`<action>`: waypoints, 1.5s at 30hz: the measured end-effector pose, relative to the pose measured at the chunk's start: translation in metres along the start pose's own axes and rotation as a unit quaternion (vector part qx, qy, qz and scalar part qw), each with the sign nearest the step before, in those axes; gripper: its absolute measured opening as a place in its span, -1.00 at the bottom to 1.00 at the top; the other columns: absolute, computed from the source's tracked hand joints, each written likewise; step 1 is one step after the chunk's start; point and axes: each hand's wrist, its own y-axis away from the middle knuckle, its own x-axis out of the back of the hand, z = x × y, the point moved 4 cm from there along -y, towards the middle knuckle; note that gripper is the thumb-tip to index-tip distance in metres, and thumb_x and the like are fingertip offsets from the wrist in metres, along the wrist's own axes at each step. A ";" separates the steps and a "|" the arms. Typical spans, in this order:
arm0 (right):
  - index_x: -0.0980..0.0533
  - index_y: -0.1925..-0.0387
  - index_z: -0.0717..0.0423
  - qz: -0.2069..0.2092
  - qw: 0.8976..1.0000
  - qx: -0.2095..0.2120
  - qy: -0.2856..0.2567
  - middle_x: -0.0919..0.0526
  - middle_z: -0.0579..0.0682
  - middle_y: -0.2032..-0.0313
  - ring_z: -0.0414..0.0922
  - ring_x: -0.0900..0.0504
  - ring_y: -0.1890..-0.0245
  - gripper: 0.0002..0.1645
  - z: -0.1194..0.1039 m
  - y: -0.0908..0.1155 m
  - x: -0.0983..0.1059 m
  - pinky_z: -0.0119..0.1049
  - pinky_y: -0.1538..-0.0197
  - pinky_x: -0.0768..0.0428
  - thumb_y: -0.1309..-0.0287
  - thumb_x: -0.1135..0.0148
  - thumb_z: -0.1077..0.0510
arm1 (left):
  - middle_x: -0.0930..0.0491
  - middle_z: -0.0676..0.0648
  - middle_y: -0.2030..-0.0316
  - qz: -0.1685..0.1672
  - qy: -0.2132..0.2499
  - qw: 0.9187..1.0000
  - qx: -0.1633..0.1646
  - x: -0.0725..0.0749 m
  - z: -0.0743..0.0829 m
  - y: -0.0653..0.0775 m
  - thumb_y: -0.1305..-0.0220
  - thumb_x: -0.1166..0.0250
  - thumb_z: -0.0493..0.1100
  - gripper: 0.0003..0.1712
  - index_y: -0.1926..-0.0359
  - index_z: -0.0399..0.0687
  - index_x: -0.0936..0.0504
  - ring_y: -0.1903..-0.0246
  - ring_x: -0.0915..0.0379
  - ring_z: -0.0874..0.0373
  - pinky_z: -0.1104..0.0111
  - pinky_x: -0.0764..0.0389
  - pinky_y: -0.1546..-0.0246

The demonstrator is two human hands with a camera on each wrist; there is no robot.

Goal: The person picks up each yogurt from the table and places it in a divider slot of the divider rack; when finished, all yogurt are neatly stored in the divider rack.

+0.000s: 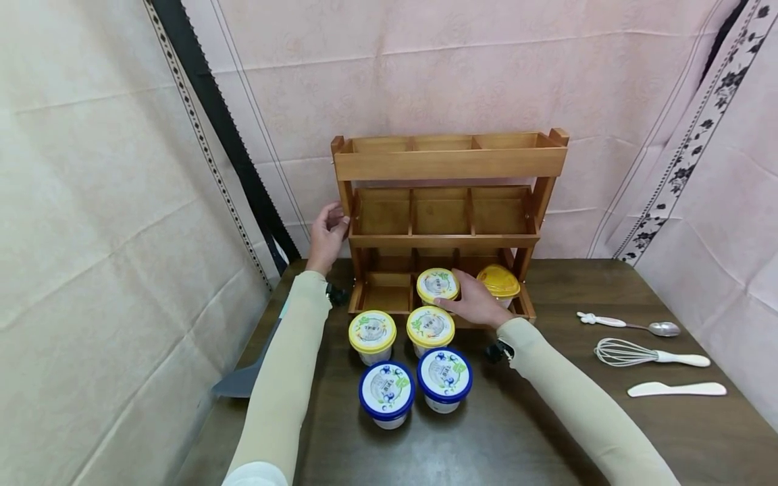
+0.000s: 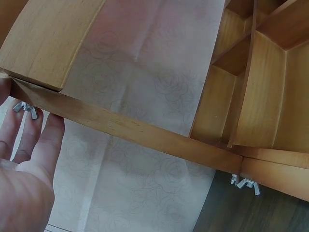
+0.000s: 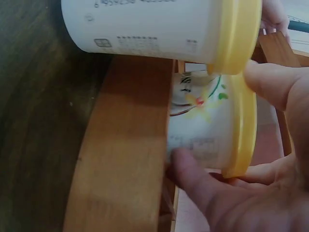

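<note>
A three-tier wooden rack (image 1: 450, 164) stands at the back of the table. My left hand (image 1: 327, 236) grips its left side post (image 2: 120, 126), with the fingers beside a metal wing nut (image 2: 25, 109). In the bottom tier's middle compartment, my right hand (image 1: 477, 300) holds a white tub with a yellow lid (image 1: 437, 283). The right wrist view shows thumb and fingers around this tub (image 3: 203, 125), behind the tier's front board (image 3: 130, 145). Another tub with a domed yellow lid (image 1: 498, 279) sits in the right compartment.
Before the rack stand two yellow-lidded tubs (image 1: 372, 331) and two blue-lidded tubs (image 1: 386, 389). A spoon (image 1: 629, 324), a whisk (image 1: 650, 354) and a white spreader (image 1: 677, 389) lie at the right. A grey flat blade (image 1: 238, 382) shows beside the left sleeve.
</note>
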 end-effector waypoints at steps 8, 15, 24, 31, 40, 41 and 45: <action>0.01 -0.66 0.23 -0.014 1.000 -0.014 -0.012 -0.25 0.31 -0.56 0.28 -0.32 -0.53 0.21 0.006 0.000 -0.008 0.27 -0.56 -0.28 -0.33 -0.38 -0.28 | -0.58 -0.10 -0.15 0.004 -0.008 1.000 -0.013 0.000 -0.003 0.000 -0.55 -0.28 -0.15 -0.57 -0.37 0.12 -0.56 -0.11 -0.51 0.08 0.21 -0.67 -0.11; 0.01 -0.66 0.25 -0.008 1.000 -0.018 -0.007 -0.25 0.33 -0.55 0.29 -0.31 -0.53 0.21 0.003 0.004 -0.003 0.27 -0.56 -0.28 -0.34 -0.34 -0.31 | -0.58 -0.09 -0.16 0.003 -0.005 1.000 -0.008 0.001 -0.003 -0.001 -0.55 -0.28 -0.13 -0.57 -0.37 0.14 -0.56 -0.12 -0.50 0.06 0.18 -0.67 -0.14; -0.05 -0.65 0.18 -0.018 1.000 -0.009 0.004 -0.25 0.29 -0.57 0.29 -0.30 -0.53 0.21 -0.004 0.018 0.008 0.32 -0.54 -0.29 -0.30 -0.35 -0.37 | -0.58 -0.09 -0.17 0.004 -0.012 1.000 -0.010 0.001 -0.002 -0.002 -0.55 -0.28 -0.12 -0.57 -0.37 0.15 -0.56 -0.14 -0.50 0.06 0.17 -0.61 -0.22; -0.18 -0.59 0.18 -0.015 0.999 0.042 -0.026 -0.41 0.25 -0.46 0.27 -0.53 -0.38 0.00 -0.010 0.036 0.015 0.20 -0.35 -0.58 -0.36 -0.41 -0.15 | -0.58 -0.10 -0.17 0.003 -0.006 1.000 -0.008 0.001 -0.003 -0.001 -0.55 -0.29 -0.11 -0.56 -0.37 0.12 -0.55 -0.15 -0.50 0.05 0.13 -0.61 -0.23; -0.29 -0.54 0.16 0.002 0.997 0.075 -0.011 -0.46 0.25 -0.44 0.27 -0.59 -0.32 -0.09 -0.007 0.069 0.019 0.08 -0.18 -0.72 -0.37 -0.40 -0.18 | -0.59 -0.10 -0.20 0.004 -0.010 1.000 -0.005 0.000 -0.002 0.000 -0.55 -0.28 -0.10 -0.56 -0.38 0.17 -0.55 -0.18 -0.50 0.04 0.11 -0.61 -0.26; -0.32 -0.53 0.12 0.005 0.997 0.077 -0.013 -0.47 0.22 -0.44 0.25 -0.60 -0.31 -0.11 -0.006 0.072 0.019 0.06 -0.17 -0.73 -0.37 -0.40 -0.19 | -0.58 -0.10 -0.20 0.004 -0.008 1.000 -0.004 0.000 -0.002 0.000 -0.55 -0.28 -0.10 -0.56 -0.38 0.17 -0.55 -0.18 -0.50 0.04 0.10 -0.63 -0.25; -0.39 -0.47 -0.04 0.010 0.996 0.083 -0.019 -0.54 0.12 -0.40 0.15 -0.64 -0.28 -0.21 -0.003 0.087 0.017 0.05 -0.16 -0.74 -0.36 -0.39 -0.23 | -0.59 -0.10 -0.20 0.003 -0.007 1.000 -0.003 0.001 -0.002 0.001 -0.55 -0.29 -0.10 -0.56 -0.38 0.18 -0.55 -0.17 -0.51 0.04 0.09 -0.64 -0.24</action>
